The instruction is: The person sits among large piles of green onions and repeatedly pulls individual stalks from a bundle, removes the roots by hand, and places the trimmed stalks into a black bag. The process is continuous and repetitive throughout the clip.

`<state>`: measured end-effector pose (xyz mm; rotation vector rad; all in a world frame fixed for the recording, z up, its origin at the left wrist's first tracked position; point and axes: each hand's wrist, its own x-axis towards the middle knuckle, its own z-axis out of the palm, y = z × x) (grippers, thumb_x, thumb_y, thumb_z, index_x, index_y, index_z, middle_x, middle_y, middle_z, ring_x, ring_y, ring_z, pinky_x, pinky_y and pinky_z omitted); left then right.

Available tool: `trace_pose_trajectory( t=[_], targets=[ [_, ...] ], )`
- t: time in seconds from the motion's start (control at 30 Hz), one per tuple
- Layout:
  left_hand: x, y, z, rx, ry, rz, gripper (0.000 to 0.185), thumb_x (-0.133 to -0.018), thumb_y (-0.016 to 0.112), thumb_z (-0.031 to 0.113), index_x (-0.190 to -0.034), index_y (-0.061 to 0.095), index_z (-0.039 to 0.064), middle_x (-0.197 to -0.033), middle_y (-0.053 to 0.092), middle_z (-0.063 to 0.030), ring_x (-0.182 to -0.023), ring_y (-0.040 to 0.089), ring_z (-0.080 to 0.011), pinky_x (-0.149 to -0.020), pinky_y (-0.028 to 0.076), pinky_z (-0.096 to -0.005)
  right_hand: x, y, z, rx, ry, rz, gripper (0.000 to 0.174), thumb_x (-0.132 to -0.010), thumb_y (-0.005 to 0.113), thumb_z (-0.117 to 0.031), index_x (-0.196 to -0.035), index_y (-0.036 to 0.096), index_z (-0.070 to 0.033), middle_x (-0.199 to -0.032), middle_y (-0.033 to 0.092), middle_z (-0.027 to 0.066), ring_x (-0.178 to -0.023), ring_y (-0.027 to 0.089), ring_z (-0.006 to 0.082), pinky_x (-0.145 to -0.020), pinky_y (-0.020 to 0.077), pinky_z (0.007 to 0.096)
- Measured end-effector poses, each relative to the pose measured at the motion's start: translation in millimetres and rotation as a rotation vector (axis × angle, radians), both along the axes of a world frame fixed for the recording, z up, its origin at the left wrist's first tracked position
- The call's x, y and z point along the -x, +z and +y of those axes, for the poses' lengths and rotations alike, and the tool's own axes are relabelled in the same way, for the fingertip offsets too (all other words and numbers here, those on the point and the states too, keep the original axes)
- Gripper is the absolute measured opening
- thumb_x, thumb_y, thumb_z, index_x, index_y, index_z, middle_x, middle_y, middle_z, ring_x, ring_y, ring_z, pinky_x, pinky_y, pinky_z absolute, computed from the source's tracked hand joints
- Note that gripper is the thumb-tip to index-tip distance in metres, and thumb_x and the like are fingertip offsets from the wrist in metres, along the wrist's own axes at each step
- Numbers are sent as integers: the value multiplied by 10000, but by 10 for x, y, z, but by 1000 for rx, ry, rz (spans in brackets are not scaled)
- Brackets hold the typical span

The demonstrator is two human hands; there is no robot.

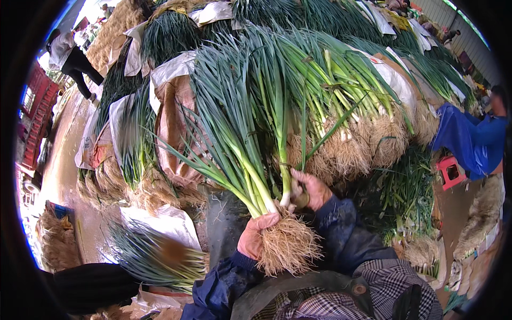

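Note:
My left hand (260,236) is wrapped around the white stem bases of a bunch of green onions (256,176). Their tangled tan roots (290,246) hang over my lap, and the long leaves spread up and away from me. My right hand (314,190), on the other side of the bunch, has its thumb and fingers closed on the lower stems; its fingertips are partly hidden. Just past it lies a heap of more green onions (340,92), roots towards me. A dark apron or cloth (226,216) covers my knee.
Sack-wrapped green onion bundles (136,136) line the wet floor (68,160) at left. Loose onions (156,256) lie on white sacking near a dark sleeve. Trimmed leaves (412,192) pile up at right. A person in blue (484,132) sits near a red stool (451,172); another person (74,60) stands far left.

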<state>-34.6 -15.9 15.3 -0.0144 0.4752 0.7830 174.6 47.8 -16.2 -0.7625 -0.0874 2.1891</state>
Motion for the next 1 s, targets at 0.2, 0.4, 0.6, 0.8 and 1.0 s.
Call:
trace_pose_trajectory(
  t=[0.2, 0.4, 0.6, 0.8, 1.0],
  targets=[
    [-51, 9, 7, 42, -57, -39, 462, -823, 639, 46, -1260, 494, 6, -1140, 620, -157, -1035, 631, -294, -892, 545, -459, 67, -5, 201, -143, -67, 320, 292, -973, 547, -158, -1203, 599, 15, -833, 677, 52, -685, 652, 112, -548, 543, 232],
    [30, 89, 14, -14, 24, -97, 423, -808, 629, 10, -1213, 511, 32, -1220, 562, -193, -1123, 584, -341, -949, 508, -498, -20, 56, 511, -361, 7, -304, 161, -886, 634, -148, -959, 646, -6, -718, 618, 13, -523, 519, 67, -468, 438, 187],
    [44, -21, 79, -20, 26, -194, 404, -815, 631, 13, -1203, 520, 42, -1163, 595, -187, -1071, 613, -318, -907, 530, -480, 234, 99, -97, -273, 40, -425, 194, -893, 544, -93, -1064, 533, -3, -796, 598, 117, -595, 620, 213, -538, 559, 315],
    [-54, -37, 13, 20, -42, -162, 449, -819, 643, 107, -1225, 485, 2, -1051, 602, -131, -977, 616, -275, -862, 530, -441, 186, 43, 216, -170, -146, 51, 353, -920, 576, -202, -1206, 566, 6, -752, 535, -10, -669, 589, 121, -642, 540, 263],
    [-21, -44, -38, 62, 14, -73, 463, -806, 619, 149, -1219, 508, -30, -1002, 602, -133, -918, 610, -279, -851, 511, -426, 303, -29, -141, -225, 85, -14, 264, -906, 553, -186, -1050, 600, 31, -834, 634, 77, -734, 630, 145, -633, 528, 263]
  ],
)
